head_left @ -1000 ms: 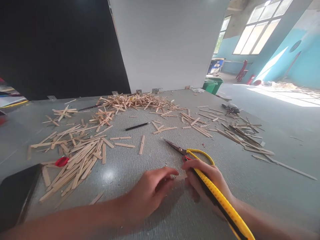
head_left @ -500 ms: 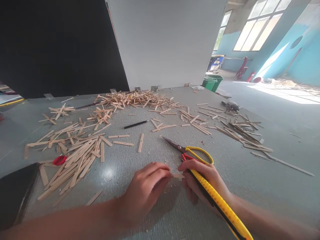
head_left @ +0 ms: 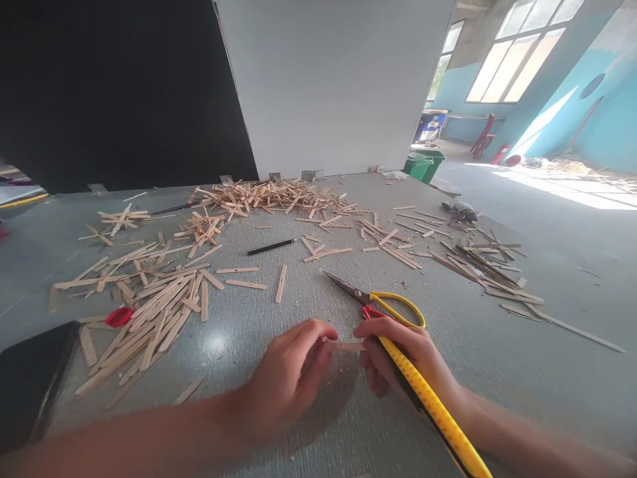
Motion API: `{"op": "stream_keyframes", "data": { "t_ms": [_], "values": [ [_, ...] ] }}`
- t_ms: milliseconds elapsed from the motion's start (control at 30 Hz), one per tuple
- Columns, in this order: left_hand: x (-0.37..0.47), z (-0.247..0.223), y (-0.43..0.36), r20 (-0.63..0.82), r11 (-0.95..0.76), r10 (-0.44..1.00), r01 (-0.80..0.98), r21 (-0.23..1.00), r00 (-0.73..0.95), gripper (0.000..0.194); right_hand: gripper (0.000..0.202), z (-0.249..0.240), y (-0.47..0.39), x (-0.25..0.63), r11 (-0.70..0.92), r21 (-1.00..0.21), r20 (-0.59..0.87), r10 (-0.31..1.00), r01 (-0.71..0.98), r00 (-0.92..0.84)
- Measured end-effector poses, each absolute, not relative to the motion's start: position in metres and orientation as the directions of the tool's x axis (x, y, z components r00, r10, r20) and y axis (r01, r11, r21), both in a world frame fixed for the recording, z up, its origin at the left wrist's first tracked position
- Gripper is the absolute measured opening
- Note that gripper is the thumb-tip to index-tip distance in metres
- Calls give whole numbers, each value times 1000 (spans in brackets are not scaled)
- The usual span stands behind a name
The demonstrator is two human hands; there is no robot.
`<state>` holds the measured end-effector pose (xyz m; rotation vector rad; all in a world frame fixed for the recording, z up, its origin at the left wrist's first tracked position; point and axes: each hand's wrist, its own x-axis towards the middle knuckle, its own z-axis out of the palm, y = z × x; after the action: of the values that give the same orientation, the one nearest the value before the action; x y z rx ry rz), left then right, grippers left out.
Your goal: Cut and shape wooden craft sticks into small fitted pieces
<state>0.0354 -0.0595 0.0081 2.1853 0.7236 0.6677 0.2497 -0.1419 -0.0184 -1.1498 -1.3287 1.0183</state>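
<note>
Grip: left hand and right hand pinch short wooden strip between them; right also holds yellow-black handle.

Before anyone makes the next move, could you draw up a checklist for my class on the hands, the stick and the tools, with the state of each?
1. Stick bridges both hands: ok, left hand at one end, right hand at the other.
2. Right hand free of other tools: not ok, it also holds a yellow-and-black tool.
3. Scissors closed: ok, the blades look shut.
4. Scissors apart from the right hand: cannot tell, the red handle runs behind its fingers.
5. Black pen clear of both hands: ok, it lies beyond them.
</note>
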Motion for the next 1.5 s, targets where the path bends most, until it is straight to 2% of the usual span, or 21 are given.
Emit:
{"op": "stream_keyframes", "data": {
  "t_ms": [233, 333, 433, 533, 600, 700, 800, 1000, 1500],
  "values": [
    [38, 9, -55, 117, -476, 674, 307, 824, 730, 16, 14, -20, -144, 251, 223, -974, 224, 974, -41, -29],
    [39, 10, -55, 54, -401, 667, 298, 866, 743, 16, 17, -17, -143, 253, 300, -949, 297, 954, 93, -44],
    [39, 13, -55, -9, -305, 675, 290, 907, 738, 16, 23, -13, -143, 253, 354, -882, 400, 911, 312, 96],
    [40, 14, -54, -55, -215, 684, 273, 938, 727, 22, 31, -11, -147, 251, 348, -872, 431, 879, 344, 205],
    [40, 13, -52, -83, -166, 673, 260, 951, 735, 30, 38, -9, -152, 249, 365, -872, 436, 882, 326, 180],
    [38, 10, -50, -117, -120, 649, 254, 960, 752, 36, 34, -3, -156, 246, 444, -782, 525, 847, 438, 80],
    [37, 11, -49, -129, -106, 638, 252, 962, 759, 38, 31, 5, -155, 243, 479, -703, 556, 831, 525, -14],
    [39, 18, -50, -144, -96, 624, 258, 961, 768, 41, 23, 14, -145, 244, 533, -671, 628, 778, 515, 14],
    [38, 18, -51, -126, -135, 593, 253, 958, 795, 36, 24, 10, -145, 245, 511, -684, 605, 796, 521, 14]
  ]
}}
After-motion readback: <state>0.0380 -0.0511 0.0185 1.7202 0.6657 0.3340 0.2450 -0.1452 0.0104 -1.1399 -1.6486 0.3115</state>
